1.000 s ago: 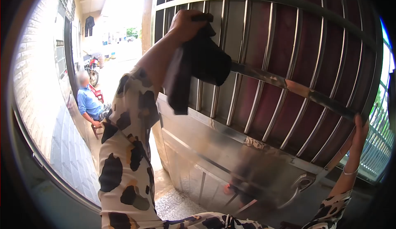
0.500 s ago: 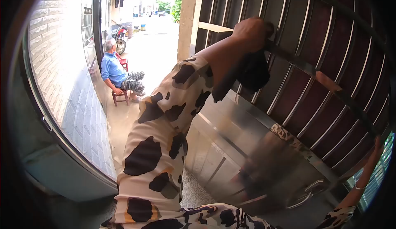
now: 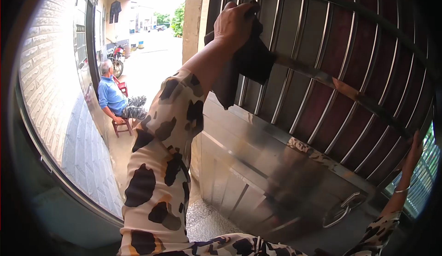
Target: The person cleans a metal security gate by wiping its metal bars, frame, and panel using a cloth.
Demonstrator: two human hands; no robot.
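Observation:
My left hand (image 3: 234, 26) is raised and closed on a dark cloth (image 3: 254, 60), pressing it to the upper bars of a metal door (image 3: 248, 141). Part of the cloth hangs below the hand across the vertical bars. At the far right, my right hand (image 3: 415, 147), with a bangle at the wrist, grips the door's edge; its fingers are partly hidden in shadow. The door has shiny bars over dark panels above and a smooth reflective sheet below, with a curved handle (image 3: 341, 212) low on the right.
A person (image 3: 110, 94) in a blue shirt sits on a small red-brown stool (image 3: 122, 126) outside to the left. A motorcycle (image 3: 117, 60) stands behind them. A pale brick wall (image 3: 43, 67) runs along the left, and a concrete post (image 3: 193, 23) borders the doorway.
My left hand has moved left along the bars with the cloth, toward the door's left edge. My right hand remains at the right edge. The view has turned slightly right.

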